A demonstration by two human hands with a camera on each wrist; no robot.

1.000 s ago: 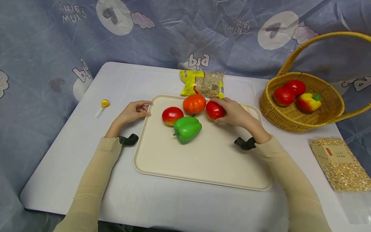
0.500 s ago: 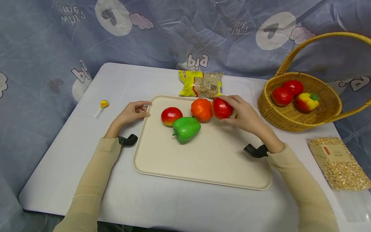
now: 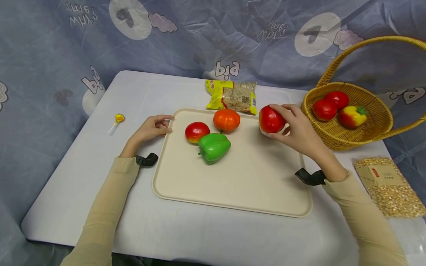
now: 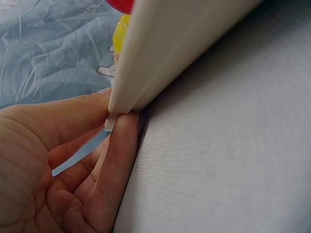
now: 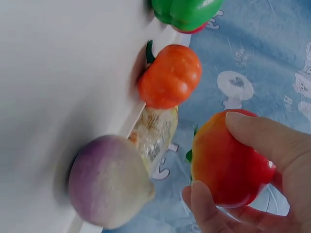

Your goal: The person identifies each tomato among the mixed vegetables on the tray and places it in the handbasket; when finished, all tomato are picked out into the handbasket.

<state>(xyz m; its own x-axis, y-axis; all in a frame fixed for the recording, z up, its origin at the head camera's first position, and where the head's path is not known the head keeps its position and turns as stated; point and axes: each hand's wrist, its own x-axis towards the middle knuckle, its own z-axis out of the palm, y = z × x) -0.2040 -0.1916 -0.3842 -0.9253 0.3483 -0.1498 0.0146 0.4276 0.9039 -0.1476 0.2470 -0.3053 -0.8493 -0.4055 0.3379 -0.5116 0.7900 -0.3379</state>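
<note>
My right hand [image 3: 297, 129] holds a red tomato [image 3: 271, 119] above the tray's far right part. In the right wrist view the tomato shows a yellowish top with small green leaves, gripped between thumb and fingers. Below it, a purple-and-white turnip [image 5: 109, 182] sits at the tray's edge, mostly hidden by the hand in the head view. The beige tray [image 3: 233, 188] has its left rim pinched between the thumb and fingers of my left hand [image 3: 151, 130]. On the tray lie an orange pumpkin [image 3: 226, 120], a red mango-like fruit [image 3: 197, 132] and a green bell pepper [image 3: 214, 147].
A wicker basket [image 3: 319, 135] at the right holds two red fruits [image 3: 324, 109] and a red-yellow one [image 3: 352, 116] with a green top. Behind the tray lies a yellow food bag [image 3: 233, 96]. A corn kernel bag [image 3: 389, 188] is at right, a lollipop [image 3: 119, 118] at left.
My right hand has lifted the tomato and carried it right, away from the pumpkin. The pumpkin tipped right, then settled back with its stem toward me. My left hand stays on the rim.
</note>
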